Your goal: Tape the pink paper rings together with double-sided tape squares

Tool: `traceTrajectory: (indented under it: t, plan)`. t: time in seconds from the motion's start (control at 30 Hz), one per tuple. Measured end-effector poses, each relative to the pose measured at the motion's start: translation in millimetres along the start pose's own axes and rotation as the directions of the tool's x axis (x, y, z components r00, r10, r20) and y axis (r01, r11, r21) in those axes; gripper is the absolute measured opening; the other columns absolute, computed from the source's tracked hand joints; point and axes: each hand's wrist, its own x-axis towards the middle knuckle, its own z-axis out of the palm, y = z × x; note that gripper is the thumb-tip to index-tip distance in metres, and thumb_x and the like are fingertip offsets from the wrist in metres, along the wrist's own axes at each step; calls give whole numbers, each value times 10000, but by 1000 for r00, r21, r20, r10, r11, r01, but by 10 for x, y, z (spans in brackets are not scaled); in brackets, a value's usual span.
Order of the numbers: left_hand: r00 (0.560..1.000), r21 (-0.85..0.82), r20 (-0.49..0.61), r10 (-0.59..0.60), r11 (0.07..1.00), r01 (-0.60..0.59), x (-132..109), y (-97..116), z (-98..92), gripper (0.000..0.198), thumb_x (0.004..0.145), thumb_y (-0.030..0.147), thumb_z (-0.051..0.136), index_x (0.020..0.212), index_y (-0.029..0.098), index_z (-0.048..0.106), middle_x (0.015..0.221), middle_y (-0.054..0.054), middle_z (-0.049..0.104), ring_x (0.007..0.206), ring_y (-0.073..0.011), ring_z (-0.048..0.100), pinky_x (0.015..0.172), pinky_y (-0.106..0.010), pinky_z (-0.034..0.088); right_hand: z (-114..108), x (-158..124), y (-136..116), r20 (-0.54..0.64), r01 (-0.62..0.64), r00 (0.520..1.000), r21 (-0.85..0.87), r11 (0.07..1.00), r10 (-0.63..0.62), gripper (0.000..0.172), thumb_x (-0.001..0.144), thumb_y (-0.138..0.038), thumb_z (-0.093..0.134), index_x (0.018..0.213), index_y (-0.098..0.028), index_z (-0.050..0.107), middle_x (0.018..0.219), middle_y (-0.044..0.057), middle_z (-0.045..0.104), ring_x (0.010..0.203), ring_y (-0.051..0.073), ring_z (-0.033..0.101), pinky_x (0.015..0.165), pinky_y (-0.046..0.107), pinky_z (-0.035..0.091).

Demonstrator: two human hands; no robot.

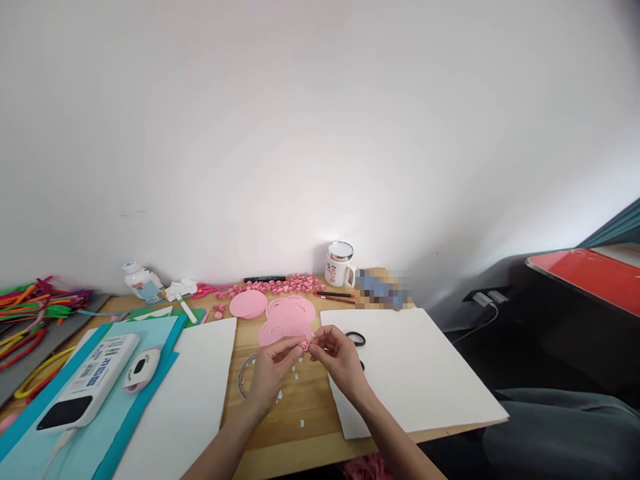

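Note:
Over the wooden table point(280, 440), my left hand point(273, 370) and my right hand point(343, 363) meet with fingertips closed on a small rolled pink paper flower point(305, 345). Both hands pinch it, one from each side. Just behind the fingers lie cut pink paper circles point(291, 313), overlapping, and another stack of pink circles point(249, 304) sits to their left. Several small pink paper rolls point(295, 285) are heaped near the wall. Black-handled scissors point(356, 339) show partly beside my right hand, the rest hidden by it.
White sheets point(420, 373) lie on the right and more white paper point(200, 380) on the left. A white mug point(340, 265) stands by the wall. Blue folders hold a white power bank point(90, 383). A grey ring point(244, 377) and paper scraps point(302, 423) surround my left hand.

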Motion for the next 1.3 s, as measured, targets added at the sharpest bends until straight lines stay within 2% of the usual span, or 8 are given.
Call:
traceTrajectory:
  t: [0.17,0.33,0.43,0.67,0.9,1.1,1.3]
  plan:
    - [998,-9,19,-61,998,61,66,-41,-14,239,664,263,647,872,161,706,864,-73,704,809,-200,618,768,-293,475,-55,17,-58,20,13,1000,-122,992,-10,230,687,-370,629,763,-174,536,710,2,564,633,117,542,593,247,461]
    - [997,-30,29,-67,997,68,122,-30,-75,247,653,257,654,876,161,703,896,-74,698,838,-208,614,764,-295,476,-91,82,-190,171,-17,984,-170,985,46,259,729,-415,565,718,-156,581,844,33,570,703,124,542,647,261,478]
    - [998,-50,22,-59,997,60,128,28,-110,239,649,255,662,862,156,706,878,-74,702,841,-201,613,786,-293,465,-93,128,-226,217,-48,972,-188,981,89,258,732,-412,555,723,-158,594,822,28,572,686,122,543,655,274,480]
    - [997,-56,13,-73,996,74,139,89,-182,224,623,252,684,820,151,715,856,-83,706,801,-201,618,742,-292,475,-27,164,-279,240,-35,964,-310,950,114,243,748,-401,531,720,-167,589,744,10,541,635,120,538,643,272,471]
    - [994,-48,51,-94,994,96,137,87,-200,220,639,265,668,824,155,714,827,-74,710,784,-200,624,725,-299,486,18,165,-285,237,139,971,-494,858,-21,193,773,-337,505,686,-186,588,812,40,569,730,147,537,607,247,439]
    - [989,-81,38,-143,986,145,141,92,-213,248,613,258,692,829,139,711,794,-80,713,696,-188,636,683,-301,497,26,174,-260,242,91,969,-531,843,48,175,781,-302,487,700,-177,580,660,13,601,606,134,559,574,239,423]
    - [987,-158,47,-155,974,161,124,66,-200,248,597,262,707,807,130,712,802,-88,710,734,-196,636,724,-319,498,71,146,-186,196,156,979,-578,801,-49,157,775,-278,488,687,-185,578,670,26,614,601,144,562,574,249,435]
